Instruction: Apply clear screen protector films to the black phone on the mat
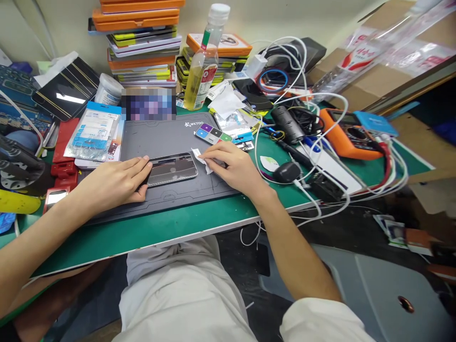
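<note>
A phone (173, 170) with a dark, glossy face lies flat on a grey work mat (153, 137). My left hand (123, 183) rests over the phone's left end, fingers stretched out together and the thumb along the near edge. Just off the phone's right end, my right hand (228, 164) pinches a small white wipe (201, 160) between thumb and fingers. Beyond that hand lies a flat case with coloured squares (213, 134) on the mat.
An oil bottle (204, 66) stands behind the mat, beside stacked orange and yellow boxes (142, 52). To the right are tangled white cables (302, 95) and an orange multimeter (351, 135). Packets (94, 130) and a red holder (64, 173) sit left. The green table's front edge (160, 244) runs nearby.
</note>
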`<action>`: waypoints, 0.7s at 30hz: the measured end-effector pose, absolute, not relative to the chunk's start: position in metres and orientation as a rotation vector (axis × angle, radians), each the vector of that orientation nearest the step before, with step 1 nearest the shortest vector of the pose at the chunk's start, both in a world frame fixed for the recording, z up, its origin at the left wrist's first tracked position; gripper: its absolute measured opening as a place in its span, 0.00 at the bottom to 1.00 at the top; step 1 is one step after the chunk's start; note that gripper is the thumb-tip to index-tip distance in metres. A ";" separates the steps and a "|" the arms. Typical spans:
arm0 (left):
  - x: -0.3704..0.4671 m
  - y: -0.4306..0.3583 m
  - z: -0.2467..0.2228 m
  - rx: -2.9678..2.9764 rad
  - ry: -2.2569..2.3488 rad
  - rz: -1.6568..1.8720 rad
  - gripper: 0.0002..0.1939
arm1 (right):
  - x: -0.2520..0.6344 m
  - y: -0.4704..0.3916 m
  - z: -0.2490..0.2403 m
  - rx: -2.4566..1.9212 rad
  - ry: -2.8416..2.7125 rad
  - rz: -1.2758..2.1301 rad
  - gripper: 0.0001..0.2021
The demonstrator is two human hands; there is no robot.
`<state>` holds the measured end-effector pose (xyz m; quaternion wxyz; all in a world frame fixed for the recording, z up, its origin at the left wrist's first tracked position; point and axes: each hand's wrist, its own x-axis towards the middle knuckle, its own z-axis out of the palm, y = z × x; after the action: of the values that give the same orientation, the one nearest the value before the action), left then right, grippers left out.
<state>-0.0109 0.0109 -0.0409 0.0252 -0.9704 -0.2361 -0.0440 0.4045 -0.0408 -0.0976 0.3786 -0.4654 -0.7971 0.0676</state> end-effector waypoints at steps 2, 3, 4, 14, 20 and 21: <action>-0.011 0.011 -0.042 -3.004 -0.738 -0.131 0.35 | 0.405 -0.041 -0.097 -1.204 -2.036 0.180 0.13; -0.011 0.011 -0.043 -3.007 -0.742 -0.130 0.35 | 0.405 -0.041 -0.097 -1.210 -2.035 0.183 0.13; -0.011 0.011 -0.043 -3.010 -0.747 -0.129 0.35 | 0.405 -0.041 -0.097 -1.214 -2.034 0.185 0.13; -0.014 0.019 -0.046 -3.011 -0.760 -0.221 0.33 | 0.399 -0.037 -0.096 -1.225 -1.975 0.140 0.12; -0.009 0.026 -0.047 -3.026 -0.785 -0.300 0.31 | 0.380 -0.068 -0.089 -1.293 -1.815 0.031 0.14; -0.009 0.027 -0.046 -3.032 -0.796 -0.303 0.30 | 0.375 -0.075 -0.090 -1.306 -1.794 0.016 0.14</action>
<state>-0.0085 0.0271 -0.0462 -0.0038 -0.9627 -0.2528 -0.0961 0.3750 -0.0752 -0.0902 0.4449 -0.5271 -0.7240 0.0066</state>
